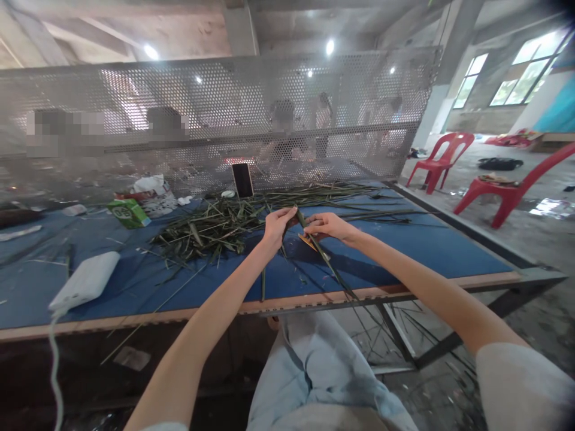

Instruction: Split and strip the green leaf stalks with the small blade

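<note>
Close together over the blue table (pixel 381 263), my two hands hold green leaf strips. My left hand (pixel 279 226) pinches the upper part of a folded or woven strip between thumb and fingers. On its right, my right hand (pixel 327 226) has its fingers closed on the same leaf strip (pixel 320 246), whose long ends slant down past the table's front edge. Under my right hand lies a yellow-edged tool (pixel 307 241), partly hidden, whose kind I cannot make out. Just left of my hands is a tangled heap of cut leaf strips (pixel 206 230).
Long leaf stalks (pixel 323 194) lie along the back. A phone (pixel 243 180) leans upright against the perforated metal screen (pixel 215 102). At left are a green box (pixel 128 214), a crumpled bag (pixel 153 194) and a white power bank (pixel 86 280) with its cable. Red chairs (pixel 442 157) stand at right.
</note>
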Motion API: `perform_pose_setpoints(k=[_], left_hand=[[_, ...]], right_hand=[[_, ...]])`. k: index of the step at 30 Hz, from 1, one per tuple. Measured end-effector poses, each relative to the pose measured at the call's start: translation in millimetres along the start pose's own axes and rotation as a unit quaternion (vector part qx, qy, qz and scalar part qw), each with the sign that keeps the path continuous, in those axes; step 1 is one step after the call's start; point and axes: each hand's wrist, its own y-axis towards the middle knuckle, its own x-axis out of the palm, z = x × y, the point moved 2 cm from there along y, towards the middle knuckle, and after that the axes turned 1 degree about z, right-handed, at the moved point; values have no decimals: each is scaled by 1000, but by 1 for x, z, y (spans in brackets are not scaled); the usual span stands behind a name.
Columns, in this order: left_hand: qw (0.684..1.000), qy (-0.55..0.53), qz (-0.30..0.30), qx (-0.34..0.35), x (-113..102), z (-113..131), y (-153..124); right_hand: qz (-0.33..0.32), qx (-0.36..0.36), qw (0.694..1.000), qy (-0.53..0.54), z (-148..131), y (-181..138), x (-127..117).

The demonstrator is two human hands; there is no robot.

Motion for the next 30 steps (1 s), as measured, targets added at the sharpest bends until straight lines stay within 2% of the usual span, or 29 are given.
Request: perform_pose_setpoints(k=[2,8,12,23,30], left_hand=[[1000,7,-10,9,1,-1,-1],[999,31,-21,11,5,-1,-5],[999,41,-30,3,5,-1,-7],[999,8,-35,-7,5,3,-5],[999,15,-41,-19,12,8,-9]], right_hand=[[2,-4,1000,-27,0,-1,1],[65,-42,993,-84,4,-2,1],[65,-63,986,-142,8,2,-2],[31,-90,986,-137,9,3,-1],[72,-106,980,-152,13,6,-2]])
